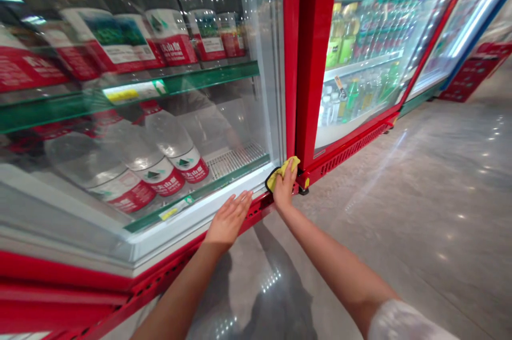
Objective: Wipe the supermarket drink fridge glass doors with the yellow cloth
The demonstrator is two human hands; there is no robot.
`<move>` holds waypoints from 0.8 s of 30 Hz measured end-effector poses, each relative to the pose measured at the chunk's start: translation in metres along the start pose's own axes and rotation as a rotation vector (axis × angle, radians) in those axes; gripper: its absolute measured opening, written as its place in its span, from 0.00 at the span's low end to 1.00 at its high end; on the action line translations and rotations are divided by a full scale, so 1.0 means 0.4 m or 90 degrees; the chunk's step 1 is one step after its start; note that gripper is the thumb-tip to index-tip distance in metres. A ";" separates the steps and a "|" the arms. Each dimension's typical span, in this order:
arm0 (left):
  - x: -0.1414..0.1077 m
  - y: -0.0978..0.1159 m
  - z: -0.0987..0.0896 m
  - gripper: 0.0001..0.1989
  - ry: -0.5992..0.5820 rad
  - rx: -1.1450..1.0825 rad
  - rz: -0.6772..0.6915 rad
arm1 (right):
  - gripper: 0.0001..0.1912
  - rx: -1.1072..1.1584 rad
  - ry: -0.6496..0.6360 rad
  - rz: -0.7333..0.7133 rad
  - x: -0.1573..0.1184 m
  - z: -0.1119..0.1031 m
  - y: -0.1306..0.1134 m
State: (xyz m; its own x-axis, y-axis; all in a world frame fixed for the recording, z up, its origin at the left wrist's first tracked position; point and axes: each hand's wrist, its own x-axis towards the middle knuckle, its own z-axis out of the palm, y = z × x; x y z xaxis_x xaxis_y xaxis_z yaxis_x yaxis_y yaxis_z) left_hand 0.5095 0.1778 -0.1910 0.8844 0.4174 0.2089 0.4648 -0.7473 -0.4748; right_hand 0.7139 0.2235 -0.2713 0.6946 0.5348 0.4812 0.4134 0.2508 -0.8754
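My right hand is closed on a yellow cloth with a dark edge, pressed to the lower right corner of the fridge door frame. My left hand lies flat on the bottom edge of the same red and white frame, fingers stretched out, holding nothing. Behind the glass stand large clear bottles with red and white labels on a green-edged shelf, and more bottles below it.
To the right stands a second red fridge with lit shelves of green and clear bottles. Red boxes are on the floor farther back. The shiny grey floor reflects lights, and a shadow falls below my hands.
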 end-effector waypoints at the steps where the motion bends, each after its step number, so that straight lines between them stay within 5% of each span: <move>1: -0.006 -0.006 -0.009 0.37 0.001 0.001 -0.002 | 0.39 -0.004 0.010 -0.005 -0.005 0.009 -0.013; 8: -0.066 -0.035 -0.064 0.35 0.018 0.011 -0.007 | 0.49 -0.135 -0.125 -0.201 -0.119 0.001 -0.053; 13: -0.151 -0.054 -0.080 0.35 0.018 0.033 0.001 | 0.46 -0.109 -0.023 -0.152 -0.080 -0.007 -0.078; 15: -0.182 -0.062 -0.087 0.34 0.024 0.042 0.003 | 0.44 -0.116 -0.046 -0.154 -0.085 0.008 -0.121; 20: -0.245 -0.062 -0.098 0.30 0.029 0.067 -0.045 | 0.34 -0.193 -0.289 -0.393 -0.146 -0.011 -0.126; 24: -0.310 -0.060 -0.112 0.33 0.002 0.067 -0.099 | 0.34 -0.204 -0.266 -0.482 -0.108 -0.047 -0.085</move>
State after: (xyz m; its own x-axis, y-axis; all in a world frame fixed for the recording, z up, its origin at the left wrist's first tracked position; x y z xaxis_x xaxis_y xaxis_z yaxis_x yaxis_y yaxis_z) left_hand 0.3904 0.1209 -0.1672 0.8026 0.5217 0.2893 0.5890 -0.6161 -0.5229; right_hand 0.6809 0.1766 -0.2614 -0.0704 0.5824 0.8098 0.8575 0.4502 -0.2492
